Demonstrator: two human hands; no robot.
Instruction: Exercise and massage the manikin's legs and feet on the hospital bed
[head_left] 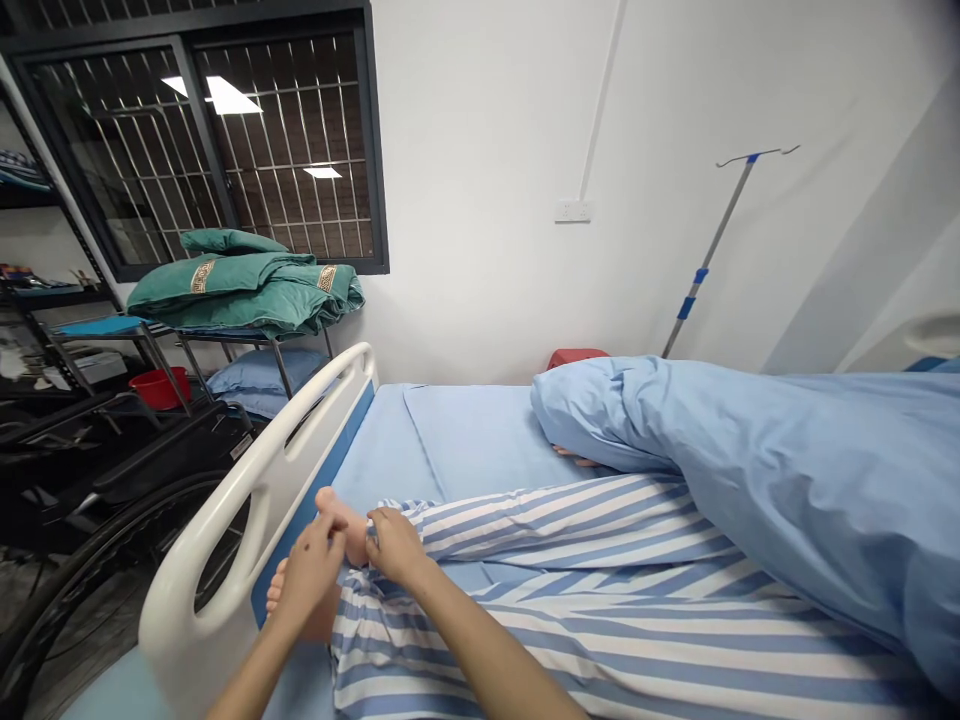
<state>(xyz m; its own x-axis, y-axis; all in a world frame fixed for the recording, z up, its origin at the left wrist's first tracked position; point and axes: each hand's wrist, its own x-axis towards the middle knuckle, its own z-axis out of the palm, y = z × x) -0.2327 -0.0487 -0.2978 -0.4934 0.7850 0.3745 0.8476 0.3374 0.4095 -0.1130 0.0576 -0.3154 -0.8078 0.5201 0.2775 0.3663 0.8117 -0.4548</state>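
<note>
Reaching forward with both arms bent, the right hand (395,545) pinches a striped trouser cuff (391,507), and the left hand (307,575) lies, fingers together, on the bare foot (339,525) just beside it.

A blue quilt (750,480) hides the upper body of a person in striped pyjamas (570,530); a left hand (311,578) covers most of one bare foot (279,590); a red object (577,357) sits half-hidden behind the quilt; both forearms (480,650) run out of frame.
</note>
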